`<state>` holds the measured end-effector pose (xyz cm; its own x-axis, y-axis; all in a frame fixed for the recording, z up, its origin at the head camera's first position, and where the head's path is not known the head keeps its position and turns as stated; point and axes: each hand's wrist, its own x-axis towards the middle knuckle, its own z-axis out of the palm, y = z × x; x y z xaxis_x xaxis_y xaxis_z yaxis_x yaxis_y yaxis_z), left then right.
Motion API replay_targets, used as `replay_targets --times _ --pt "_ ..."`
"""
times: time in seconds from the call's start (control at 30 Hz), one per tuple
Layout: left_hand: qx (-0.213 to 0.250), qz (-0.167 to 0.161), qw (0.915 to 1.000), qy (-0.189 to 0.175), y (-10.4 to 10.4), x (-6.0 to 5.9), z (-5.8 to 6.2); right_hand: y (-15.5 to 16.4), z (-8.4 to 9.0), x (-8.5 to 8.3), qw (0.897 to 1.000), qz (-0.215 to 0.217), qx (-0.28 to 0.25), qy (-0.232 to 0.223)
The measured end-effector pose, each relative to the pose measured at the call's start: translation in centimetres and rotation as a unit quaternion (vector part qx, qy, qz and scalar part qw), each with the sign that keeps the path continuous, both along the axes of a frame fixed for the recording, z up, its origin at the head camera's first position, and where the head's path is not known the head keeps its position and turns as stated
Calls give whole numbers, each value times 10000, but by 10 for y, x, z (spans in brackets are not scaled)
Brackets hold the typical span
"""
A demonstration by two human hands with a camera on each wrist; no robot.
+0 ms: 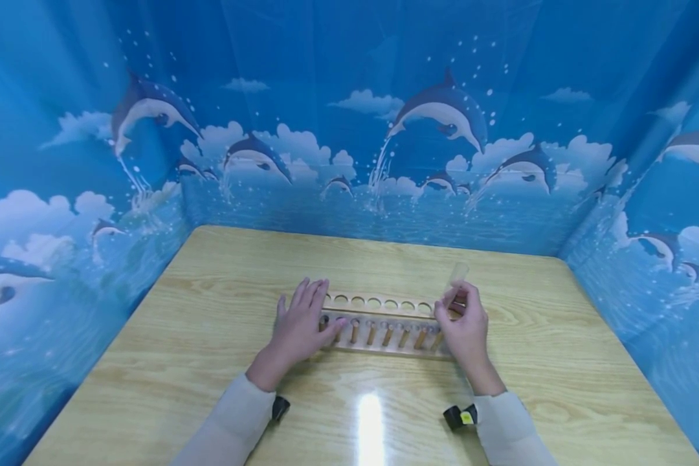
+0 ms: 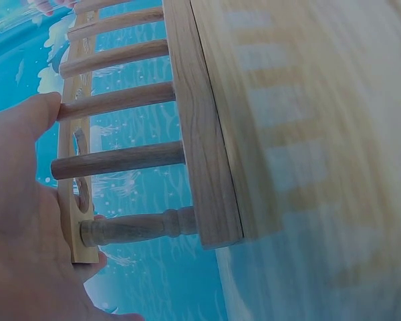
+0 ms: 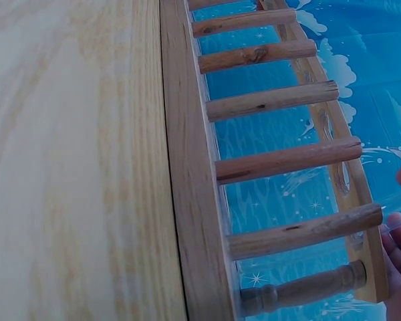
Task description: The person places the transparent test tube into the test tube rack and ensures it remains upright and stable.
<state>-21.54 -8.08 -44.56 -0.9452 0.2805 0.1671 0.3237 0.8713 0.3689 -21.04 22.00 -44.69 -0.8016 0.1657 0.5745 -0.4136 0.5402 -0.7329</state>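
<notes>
Braced wooden test-tube rack [image 1: 384, 323] at frame centre with flat left hand [image 1: 299, 329]; pinched clear test tube [image 1: 457, 277] (tilted over end hole) in right hand [image 1: 466, 327] fingers.

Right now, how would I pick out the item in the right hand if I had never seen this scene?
On the light wooden table stands a long wooden rack with a row of round holes. At its right end, the right hand pinches a clear plastic test tube, tilted above the rack. It is the only transparent thing there.
</notes>
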Motion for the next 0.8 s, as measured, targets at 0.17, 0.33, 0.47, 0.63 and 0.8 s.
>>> replay_targets --times 0.17,0.33,0.47,0.63,0.8 --pt "17 -10 10000 -33 0 1 1 -1 0 1 10000 -3 -34 14" --pt "47 20 10000 -19 0 2 1 -2 2 1 9998 11 -172 -124" --pt "27 44 10000 -38 0 3 0 -6 7 4 9991 -12 -282 -323" --pt "-1 7 10000 11 0 0 1 -7 13 5 9987 -56 -350 -360" --pt "-72 -43 9999 -67 -2 -1 2 -5 8 4 9985 -19 -320 -436"
